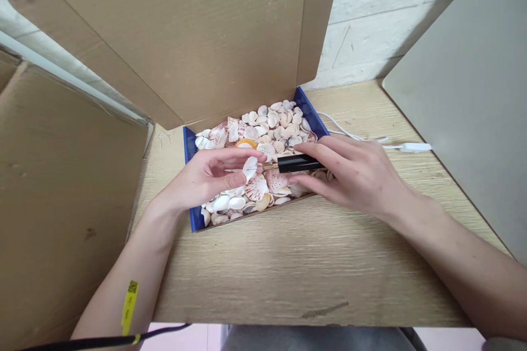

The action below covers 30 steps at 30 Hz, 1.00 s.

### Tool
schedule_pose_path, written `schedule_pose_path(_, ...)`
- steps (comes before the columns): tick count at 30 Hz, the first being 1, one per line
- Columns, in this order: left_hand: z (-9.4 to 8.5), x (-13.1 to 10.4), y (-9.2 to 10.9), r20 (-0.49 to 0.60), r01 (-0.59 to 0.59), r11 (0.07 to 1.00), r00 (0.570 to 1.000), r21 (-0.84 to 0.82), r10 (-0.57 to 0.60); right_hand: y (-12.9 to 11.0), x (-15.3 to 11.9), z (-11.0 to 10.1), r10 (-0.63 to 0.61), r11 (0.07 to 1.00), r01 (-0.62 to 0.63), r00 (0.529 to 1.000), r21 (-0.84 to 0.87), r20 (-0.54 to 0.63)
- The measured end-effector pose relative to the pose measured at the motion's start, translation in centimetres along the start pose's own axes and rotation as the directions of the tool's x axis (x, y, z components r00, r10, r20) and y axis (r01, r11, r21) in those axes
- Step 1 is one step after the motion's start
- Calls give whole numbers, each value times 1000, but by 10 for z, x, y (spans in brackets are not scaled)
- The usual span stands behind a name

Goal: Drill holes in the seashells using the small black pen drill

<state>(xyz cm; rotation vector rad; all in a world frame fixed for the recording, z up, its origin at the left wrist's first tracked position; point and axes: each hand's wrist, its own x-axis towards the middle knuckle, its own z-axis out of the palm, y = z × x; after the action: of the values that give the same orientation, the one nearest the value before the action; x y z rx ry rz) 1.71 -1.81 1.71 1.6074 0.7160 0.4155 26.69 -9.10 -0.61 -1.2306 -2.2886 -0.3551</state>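
Observation:
Between the thumb and fingers of my left hand (209, 175) is a white seashell (250, 169), held up over a box of shells. My right hand (354, 173) grips a black handheld drill (300, 163) with a brass-coloured chuck, its tip pointing left at the shell. The thin bit is at or very close to the shell's surface; I cannot tell whether it touches. Beneath both hands, the shallow box with blue end walls (312, 112) holds many loose shells, among them pale small shells (284, 119) and a red-striped scallop shell (257, 187).
A tall cardboard sheet (206, 27) rises behind the box, and another cardboard panel (61, 175) stands at left. To the right are a white cable with an inline switch (415, 147) and a grey panel (465, 93). The wooden tabletop (288, 263) ends near my body.

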Motion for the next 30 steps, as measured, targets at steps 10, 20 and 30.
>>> schedule_pose_path(10,1,0,-1,1,65,997,998,-29,-65,-1,1,-1,-85,996,76,956,-43,-280)
schedule_pose_path(20,1,0,-1,-114,72,997,991,-15,-73,-3,-4,8,62,998,-56,983,42,-174)
schedule_pose_path(30,4,0,-1,-104,67,998,992,-12,-68,-15,-3,10,105,993,-100,991,68,-78)
